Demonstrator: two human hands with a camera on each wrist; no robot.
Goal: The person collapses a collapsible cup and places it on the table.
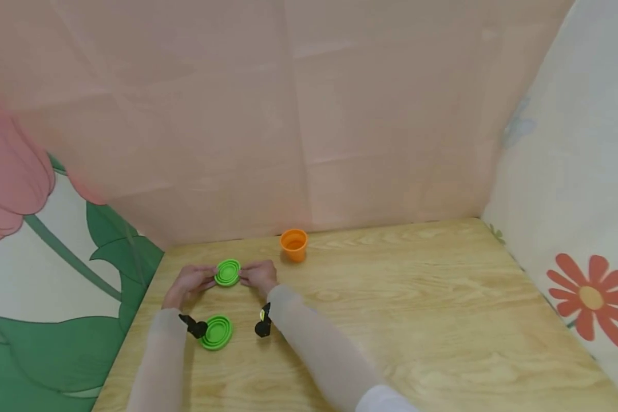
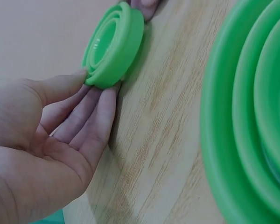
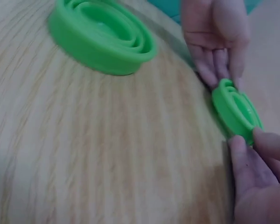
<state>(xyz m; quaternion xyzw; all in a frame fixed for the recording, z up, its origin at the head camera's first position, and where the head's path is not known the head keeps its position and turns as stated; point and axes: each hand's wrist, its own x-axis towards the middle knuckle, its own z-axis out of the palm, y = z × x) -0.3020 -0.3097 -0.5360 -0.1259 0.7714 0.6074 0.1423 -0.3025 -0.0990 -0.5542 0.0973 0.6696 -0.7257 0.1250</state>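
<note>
A green collapsible cup (image 1: pixel 228 273), folded flat into concentric rings, is held by its rim between both hands near the back left of the table. My left hand (image 1: pixel 193 279) pinches its left edge, thumb on the upper rim and fingertips underneath in the left wrist view. On the opposite edge, my right hand (image 1: pixel 259 274) grips with thumb and fingers. The cup (image 3: pixel 233 112) is tilted, close over the wood. A second green collapsible cup (image 1: pixel 217 333), also folded flat, lies nearer to me, beside the left wrist's black camera mount.
An orange cup (image 1: pixel 294 245), drawn up to full height, stands by the back wall just right of the hands. The wooden table (image 1: pixel 432 309) stretches to the right. Pink cloth (image 1: pixel 391 114) hangs behind, with flower-printed sheets at both sides.
</note>
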